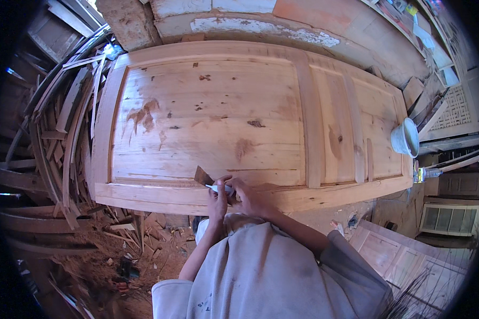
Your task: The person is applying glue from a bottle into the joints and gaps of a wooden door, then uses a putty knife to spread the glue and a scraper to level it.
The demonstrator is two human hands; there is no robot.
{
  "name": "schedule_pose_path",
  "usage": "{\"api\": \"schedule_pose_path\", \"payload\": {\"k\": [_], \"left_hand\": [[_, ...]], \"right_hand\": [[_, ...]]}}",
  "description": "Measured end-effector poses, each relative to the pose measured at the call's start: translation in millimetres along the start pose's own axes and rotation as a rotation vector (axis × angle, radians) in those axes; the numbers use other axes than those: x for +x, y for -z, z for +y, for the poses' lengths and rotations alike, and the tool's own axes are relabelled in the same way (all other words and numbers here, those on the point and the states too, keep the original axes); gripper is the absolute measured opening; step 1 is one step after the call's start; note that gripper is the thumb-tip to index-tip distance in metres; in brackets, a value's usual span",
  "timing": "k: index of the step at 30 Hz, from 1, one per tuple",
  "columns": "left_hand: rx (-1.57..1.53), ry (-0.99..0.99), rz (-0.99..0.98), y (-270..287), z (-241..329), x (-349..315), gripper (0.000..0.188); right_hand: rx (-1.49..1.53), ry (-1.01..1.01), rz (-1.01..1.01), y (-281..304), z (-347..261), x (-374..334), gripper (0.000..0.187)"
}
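Note:
A wide panelled wooden door (213, 117) lies flat before me, its pale wood marked with brown stains and dark knots. Close to its near edge, my left hand (217, 203) is closed around a putty knife (202, 176) with a broad brownish blade and a pale handle. The blade points up and left over the door's near rail. My right hand (246, 199) meets the left one, its fingers bent around the handle end. Part of the handle is hidden by the fingers, and whether anything smaller sits between the hands is too small to tell.
A whitish bucket (405, 138) stands at the door's right end, with a clear plastic bottle (427, 174) beside it. Scrap wood strips (72, 122) are piled along the left. Sawdust and offcuts cover the floor (101, 260). Another panelled door (410, 260) lies at lower right.

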State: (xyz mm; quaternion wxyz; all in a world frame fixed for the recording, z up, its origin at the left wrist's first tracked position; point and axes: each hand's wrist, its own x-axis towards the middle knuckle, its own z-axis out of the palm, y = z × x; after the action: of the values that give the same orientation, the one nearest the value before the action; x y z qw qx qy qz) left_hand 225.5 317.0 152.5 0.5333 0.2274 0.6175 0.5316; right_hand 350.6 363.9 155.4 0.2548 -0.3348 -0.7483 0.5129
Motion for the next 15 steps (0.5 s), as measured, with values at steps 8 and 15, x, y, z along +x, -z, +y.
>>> {"api": "schedule_pose_path", "payload": {"k": [8,15], "left_hand": [[0.199,-0.043,-0.024,17,-15,-2,0.047],[0.224,-0.122,0.436,67,-20,1,0.029]], "right_hand": [[0.37,-0.408,0.079,19,36,-25,0.026],[0.306,-0.482,0.502,83,118,-59,0.022]]}}
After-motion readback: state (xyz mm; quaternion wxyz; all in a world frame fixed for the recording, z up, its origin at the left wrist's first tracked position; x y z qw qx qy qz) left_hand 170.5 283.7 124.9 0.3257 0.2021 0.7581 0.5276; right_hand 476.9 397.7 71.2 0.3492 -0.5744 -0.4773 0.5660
